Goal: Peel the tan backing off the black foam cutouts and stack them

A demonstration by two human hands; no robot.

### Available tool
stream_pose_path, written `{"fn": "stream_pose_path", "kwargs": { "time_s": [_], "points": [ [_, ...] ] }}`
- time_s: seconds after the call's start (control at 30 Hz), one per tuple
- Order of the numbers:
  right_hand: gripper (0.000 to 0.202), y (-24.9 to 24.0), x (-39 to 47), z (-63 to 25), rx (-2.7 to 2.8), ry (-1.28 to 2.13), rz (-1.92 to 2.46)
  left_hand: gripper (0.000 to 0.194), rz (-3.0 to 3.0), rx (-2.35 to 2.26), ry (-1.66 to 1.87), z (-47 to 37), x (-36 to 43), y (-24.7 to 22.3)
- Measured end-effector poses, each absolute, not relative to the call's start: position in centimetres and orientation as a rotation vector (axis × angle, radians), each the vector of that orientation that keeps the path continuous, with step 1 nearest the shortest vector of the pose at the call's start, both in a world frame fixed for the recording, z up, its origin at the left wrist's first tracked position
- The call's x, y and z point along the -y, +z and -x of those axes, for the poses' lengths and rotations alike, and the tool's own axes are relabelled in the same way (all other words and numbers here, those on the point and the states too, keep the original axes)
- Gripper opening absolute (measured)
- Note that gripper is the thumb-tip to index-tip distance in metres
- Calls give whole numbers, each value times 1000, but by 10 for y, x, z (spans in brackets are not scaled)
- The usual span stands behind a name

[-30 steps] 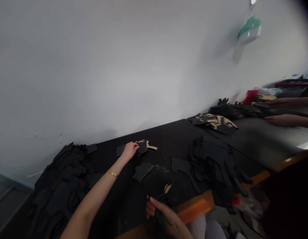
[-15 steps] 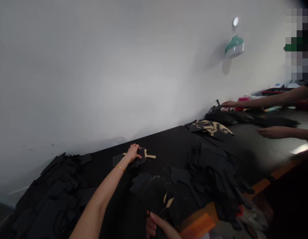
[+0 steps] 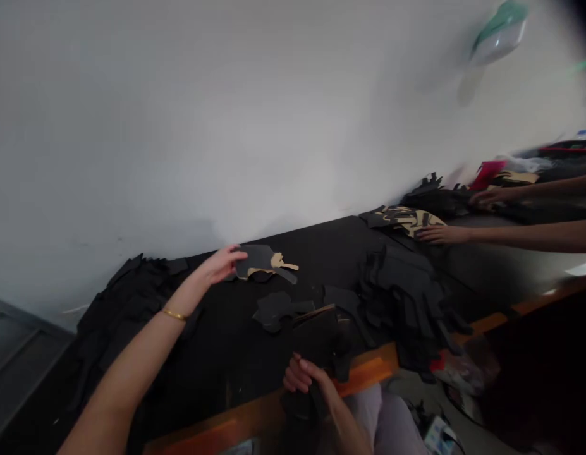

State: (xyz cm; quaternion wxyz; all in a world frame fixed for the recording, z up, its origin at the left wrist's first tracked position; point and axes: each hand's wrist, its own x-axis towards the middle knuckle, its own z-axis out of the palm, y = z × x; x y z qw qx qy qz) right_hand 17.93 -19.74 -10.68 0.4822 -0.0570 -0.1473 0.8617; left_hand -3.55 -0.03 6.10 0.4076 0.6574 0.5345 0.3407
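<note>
My left hand (image 3: 221,264), a gold bangle on its wrist, pinches the left end of a flat dark cut-out piece (image 3: 258,258) at the table's back. Tan-backed pieces (image 3: 277,261) show at its right end. Near the front edge my right hand (image 3: 306,375) is closed on a black cut-out piece (image 3: 297,404), mostly hidden in shadow. Just beyond that hand is a dark bundle with tan edges (image 3: 316,319); I cannot tell whether it is held too. Another dark cut-out (image 3: 276,309) lies flat between my hands.
Heaps of black cut-outs lie left (image 3: 126,309) and right (image 3: 401,284) on the black table (image 3: 226,335). At the right, a co-worker's hands rest on a tan-patterned piece (image 3: 406,218) and dark material. Orange tape (image 3: 368,373) runs along the front edge. Behind stands a pale wall (image 3: 226,126).
My left hand went from lying on the rear pieces to gripping one at its left end. The view shifted. The co-worker's nearer hand came onto the tan-patterned piece.
</note>
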Motion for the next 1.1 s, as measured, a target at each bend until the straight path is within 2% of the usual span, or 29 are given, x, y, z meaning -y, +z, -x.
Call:
{"fn": "stream_pose_path", "kwargs": {
  "time_s": [0.1,0.2,0.3,0.37,0.47,0.63,0.8,0.93,1.1],
  "points": [
    [28,-111,199,-179,374,2105,103,25,-1362,-1283,750,19,30,13],
    [28,-116,199,-178,413,2140,106,31,-1419,-1366,677,2,47,-29],
    [29,-121,196,-176,484,2137,36,39,-1652,-1565,696,-3,46,-47],
    [29,-123,194,-176,533,2130,-11,43,-1950,-1816,694,-1,32,-45],
    [29,-122,192,-176,554,2119,-3,37,-2279,-2027,579,-1,-7,-35],
    [27,-118,193,-175,533,2161,-14,29,-2417,-1822,395,-18,-62,-36],
    [27,-120,193,-175,497,2159,18,21,-2421,-1713,298,-24,-67,-44],
    [26,-122,190,-173,499,2138,40,29,-2391,-1765,433,-13,-59,-23],
    [29,-119,185,-168,330,1988,128,36,-2251,-2010,858,9,-33,31]
  ]
}}
